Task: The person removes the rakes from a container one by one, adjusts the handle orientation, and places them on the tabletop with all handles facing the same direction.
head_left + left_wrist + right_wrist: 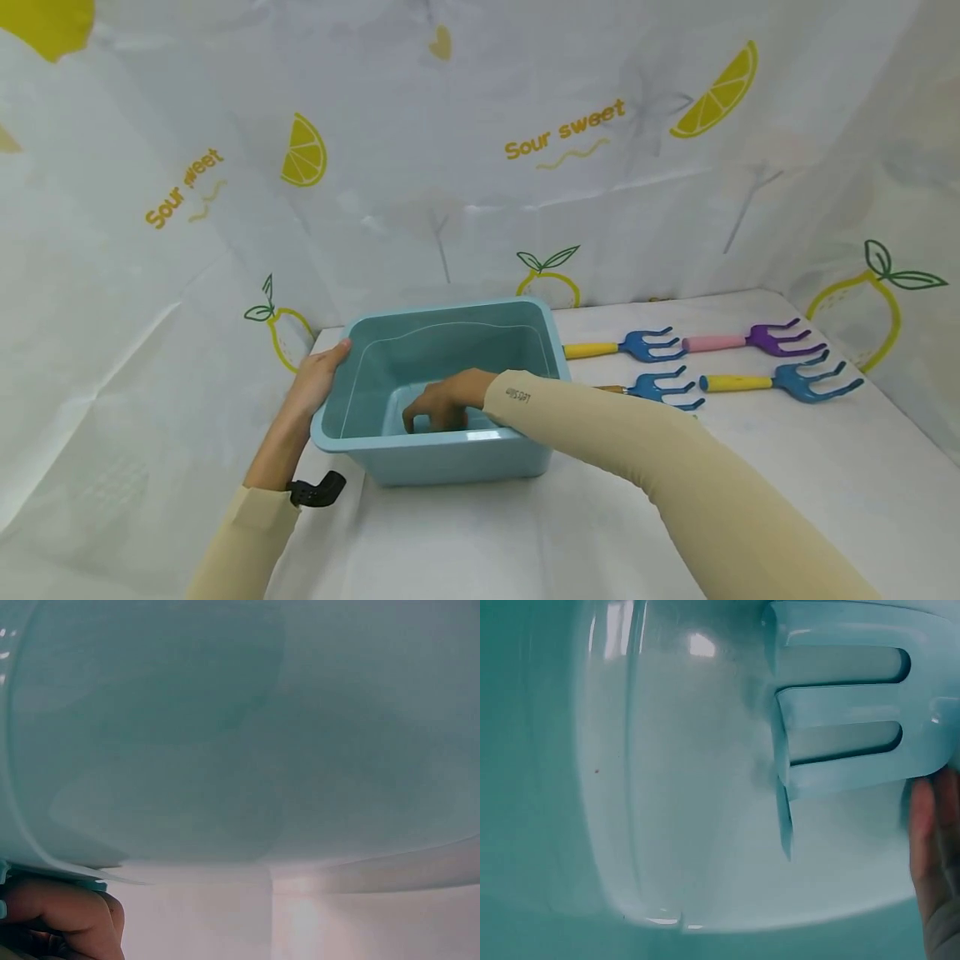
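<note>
A light blue plastic basin (450, 460) stands on the white-covered table, slightly tilted. My left hand (317, 379) grips its left rim; in the left wrist view curled fingers (75, 911) show at the rim beside the basin's wall (225, 750). Inside the basin, my right hand (442, 404) reaches down with bent fingers. A blue hand rake (855, 705) with flat, bent tines lies over the basin floor in the right wrist view. The right hand's fingers (924, 847) hold it at the edge of its head; its handle is out of view.
Several hand rakes lie right of the basin: a yellow-handled blue one (647, 346), a pink-handled purple one (780, 340), another blue one (663, 387) partly behind the right sleeve, and a blue one (806, 382) farther right. A lemon-print sheet (420, 167) hangs behind.
</note>
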The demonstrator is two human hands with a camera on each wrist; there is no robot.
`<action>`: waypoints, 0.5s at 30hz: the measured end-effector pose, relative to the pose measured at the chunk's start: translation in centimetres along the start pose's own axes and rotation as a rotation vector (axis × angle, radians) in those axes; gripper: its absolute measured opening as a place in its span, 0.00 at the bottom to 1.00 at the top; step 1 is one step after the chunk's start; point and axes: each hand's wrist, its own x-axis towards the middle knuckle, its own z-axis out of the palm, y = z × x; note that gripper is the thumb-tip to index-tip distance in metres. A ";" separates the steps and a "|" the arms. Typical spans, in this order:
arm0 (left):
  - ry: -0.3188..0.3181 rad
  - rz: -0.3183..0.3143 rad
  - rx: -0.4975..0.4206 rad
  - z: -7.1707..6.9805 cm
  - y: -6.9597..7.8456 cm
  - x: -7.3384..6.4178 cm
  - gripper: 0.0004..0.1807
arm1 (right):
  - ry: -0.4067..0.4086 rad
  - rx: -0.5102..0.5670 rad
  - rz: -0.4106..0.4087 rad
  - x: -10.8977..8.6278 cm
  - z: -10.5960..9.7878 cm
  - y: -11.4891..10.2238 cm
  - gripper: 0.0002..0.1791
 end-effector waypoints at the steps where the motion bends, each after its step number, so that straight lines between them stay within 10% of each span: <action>1: -0.004 -0.002 -0.003 0.0 -0.1 0.1 0.37 | -0.009 0.022 -0.005 0.0 0.0 0.0 0.24; 15: -0.005 0.005 0.008 -0.2 0.1 -0.2 0.39 | -0.062 0.084 -0.071 0.0 0.2 -0.4 0.28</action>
